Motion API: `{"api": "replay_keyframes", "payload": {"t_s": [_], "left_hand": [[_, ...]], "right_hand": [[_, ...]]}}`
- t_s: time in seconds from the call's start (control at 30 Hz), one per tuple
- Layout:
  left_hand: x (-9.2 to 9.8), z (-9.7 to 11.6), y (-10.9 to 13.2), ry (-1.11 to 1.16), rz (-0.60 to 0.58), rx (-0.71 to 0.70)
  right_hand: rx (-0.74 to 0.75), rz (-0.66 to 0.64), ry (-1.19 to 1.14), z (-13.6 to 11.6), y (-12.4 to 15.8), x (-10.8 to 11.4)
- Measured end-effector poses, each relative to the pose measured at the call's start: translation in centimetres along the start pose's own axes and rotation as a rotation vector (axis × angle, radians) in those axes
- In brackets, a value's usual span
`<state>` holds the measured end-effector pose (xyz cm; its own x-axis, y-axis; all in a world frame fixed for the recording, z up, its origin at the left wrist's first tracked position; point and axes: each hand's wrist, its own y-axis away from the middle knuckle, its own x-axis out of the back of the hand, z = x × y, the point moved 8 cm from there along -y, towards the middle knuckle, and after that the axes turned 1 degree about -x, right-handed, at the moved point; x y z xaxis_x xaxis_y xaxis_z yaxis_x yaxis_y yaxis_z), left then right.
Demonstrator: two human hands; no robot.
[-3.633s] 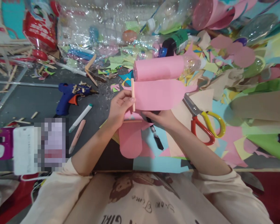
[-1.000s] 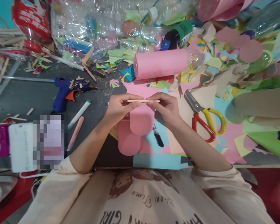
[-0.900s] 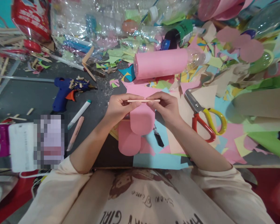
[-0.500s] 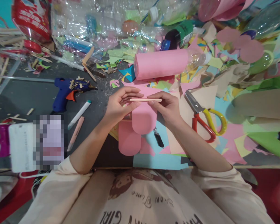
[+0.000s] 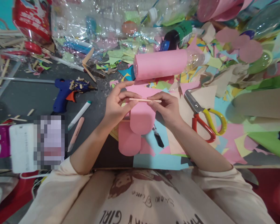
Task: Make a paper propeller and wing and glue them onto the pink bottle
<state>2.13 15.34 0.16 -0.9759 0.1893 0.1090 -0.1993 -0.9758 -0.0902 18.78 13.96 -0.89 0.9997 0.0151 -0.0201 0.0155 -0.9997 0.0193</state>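
My left hand (image 5: 118, 104) pinches one end of a thin pale wooden stick (image 5: 143, 100) between thumb and a finger, its index finger raised. On the other end, my right hand (image 5: 166, 107) grips the stick between thumb and fingertips. Below the stick is a pink paper piece (image 5: 142, 119) with a rounded lower end; whether the two are joined I cannot tell. Partly under it lies a second rounded pink paper piece (image 5: 129, 141). A black-handled cutter (image 5: 158, 138) rests on blue paper, just right of these pieces.
Scissors (image 5: 202, 116) with red and yellow handles lie to the right. On the left are a blue glue gun (image 5: 65, 93), two markers (image 5: 79, 115) and a white box-like device (image 5: 21, 147). Behind my hands lies a pink-wrapped bottle (image 5: 162, 63) among paper scraps.
My left index finger has lifted and straightened away from the stick. The upper pink piece has shifted slightly left. My right hand has hardly moved.
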Motion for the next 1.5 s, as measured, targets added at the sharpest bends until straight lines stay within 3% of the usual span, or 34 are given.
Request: {"api": "replay_keyframes", "payload": {"t_s": [0.13,0.33,0.73,1.03,1.3,1.4,1.5], "left_hand": [[-0.2,0.3,-0.2,0.019,-0.026,-0.039],[0.3,0.3,-0.4,0.0,0.035,-0.072],[0.6,1.0,-0.4,0.047,0.076,-0.271],[1.1,0.4,-0.8,0.156,0.075,-0.249],[3.2,-0.3,-0.5,0.069,0.351,-0.151],[3.1,-0.2,-0.3,-0.011,0.336,-0.106],[2.1,0.1,-0.3,-0.056,0.214,-0.057]], "right_hand": [[-0.011,0.029,-0.037,0.3,0.0,0.3],[-0.011,0.033,-0.063,0.6,0.0,0.3],[-0.008,0.026,-0.09,1.0,0.0,0.4],[0.012,0.042,-0.079,1.0,-0.1,0.6],[0.002,0.004,-0.149,0.8,0.0,0.2],[-0.03,-0.003,-0.113,0.8,0.0,0.0],[-0.066,-0.013,-0.091,0.9,0.1,0.0]]}}
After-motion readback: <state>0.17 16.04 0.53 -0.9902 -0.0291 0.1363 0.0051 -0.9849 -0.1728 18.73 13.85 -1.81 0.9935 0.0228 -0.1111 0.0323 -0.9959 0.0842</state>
